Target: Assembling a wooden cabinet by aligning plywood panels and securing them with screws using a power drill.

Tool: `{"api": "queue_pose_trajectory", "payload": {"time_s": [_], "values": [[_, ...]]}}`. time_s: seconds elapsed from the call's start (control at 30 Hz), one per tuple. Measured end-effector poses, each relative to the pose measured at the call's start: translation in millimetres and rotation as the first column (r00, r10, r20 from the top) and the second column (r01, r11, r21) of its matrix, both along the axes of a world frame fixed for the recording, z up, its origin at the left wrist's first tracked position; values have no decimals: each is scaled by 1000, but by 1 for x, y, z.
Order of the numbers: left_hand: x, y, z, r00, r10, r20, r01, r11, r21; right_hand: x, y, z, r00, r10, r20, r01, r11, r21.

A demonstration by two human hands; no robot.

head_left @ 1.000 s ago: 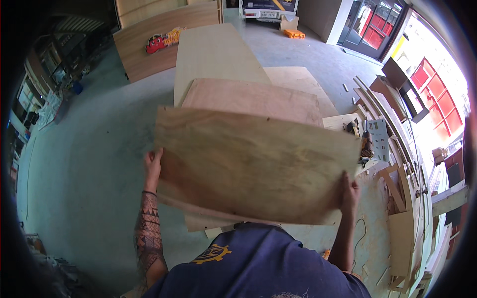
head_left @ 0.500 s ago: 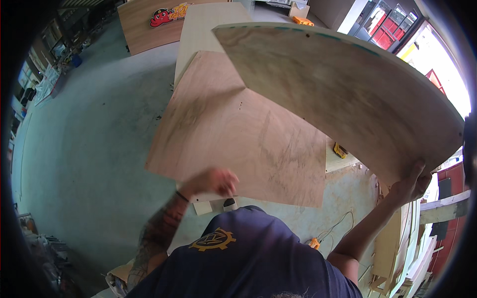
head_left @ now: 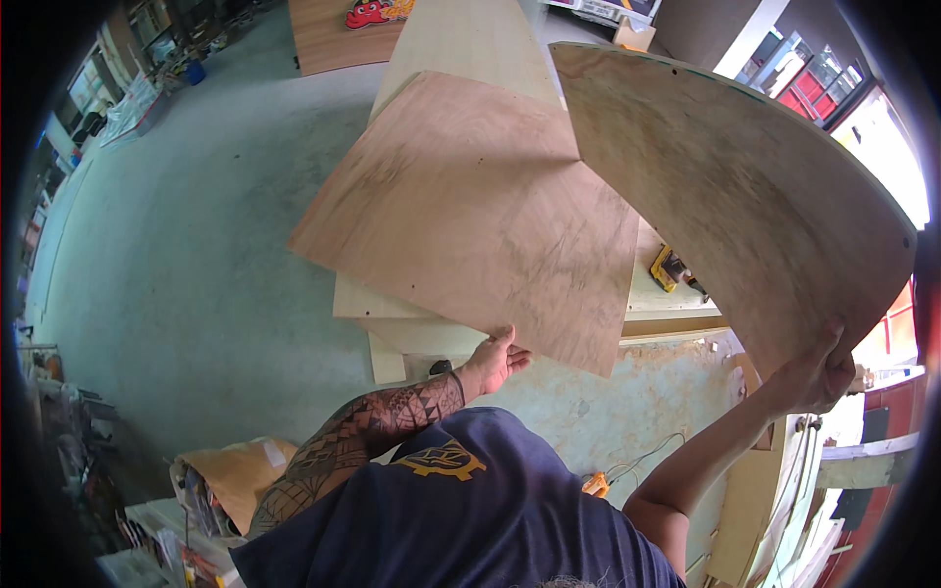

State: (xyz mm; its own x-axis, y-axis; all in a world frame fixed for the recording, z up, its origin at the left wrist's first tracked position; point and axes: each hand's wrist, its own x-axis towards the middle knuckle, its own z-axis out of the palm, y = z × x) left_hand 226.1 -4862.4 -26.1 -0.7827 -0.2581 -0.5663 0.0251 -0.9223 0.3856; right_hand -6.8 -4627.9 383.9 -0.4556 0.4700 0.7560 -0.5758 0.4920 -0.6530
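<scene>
My right hand (head_left: 816,377) grips the lower right corner of a thin plywood panel (head_left: 725,176) with a curved outer edge, thumb on its face. That panel is raised and tilted at the right. Beside it a second pinkish plywood sheet (head_left: 470,206) lies on a pale wooden board-topped bench (head_left: 461,49). At the sheet's near edge is my left hand (head_left: 498,365), thumb and fingers apart; the thumb reaches the edge, and no firm grip shows.
A yellow and black power tool (head_left: 668,269) rests on the bench beneath the raised panel. An orange tool with a cord (head_left: 595,484) is on the floor. Stacked boards (head_left: 760,500) stand at the right; a brown paper bag (head_left: 235,475) is at the lower left.
My left hand has moved right, to the near edge of the flat sheet. The raised panel's far corner has shifted right, uncovering more of the bench and the power tool. My view has shifted too.
</scene>
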Motion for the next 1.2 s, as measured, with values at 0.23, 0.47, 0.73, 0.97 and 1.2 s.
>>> {"api": "queue_pose_trajectory", "payload": {"time_s": [0.23, 0.47, 0.73, 0.97, 1.2], "values": [[133, -51, 4, 911, 332, 244, -293, 939, -183, 4, 29, -21, 1000, -16, 7, 17, 1000, -26], [285, -174, 10, 657, 700, 280, -502, 683, -530, 0, 46, -28, 984, 149, -102, -161, 981, -112], [283, -132, 55, -82, 958, 274, 591, 268, -761, 25, 15, -46, 983, 181, -20, -180, 983, 25], [203, 49, 66, 854, 420, 307, -375, 906, -196, 26, -11, -109, 828, 561, -23, -555, 824, 110], [189, -53, -9, 461, 881, -110, -884, 467, 30, 33, -51, -137, 692, 678, 248, -697, 538, 474]]}}
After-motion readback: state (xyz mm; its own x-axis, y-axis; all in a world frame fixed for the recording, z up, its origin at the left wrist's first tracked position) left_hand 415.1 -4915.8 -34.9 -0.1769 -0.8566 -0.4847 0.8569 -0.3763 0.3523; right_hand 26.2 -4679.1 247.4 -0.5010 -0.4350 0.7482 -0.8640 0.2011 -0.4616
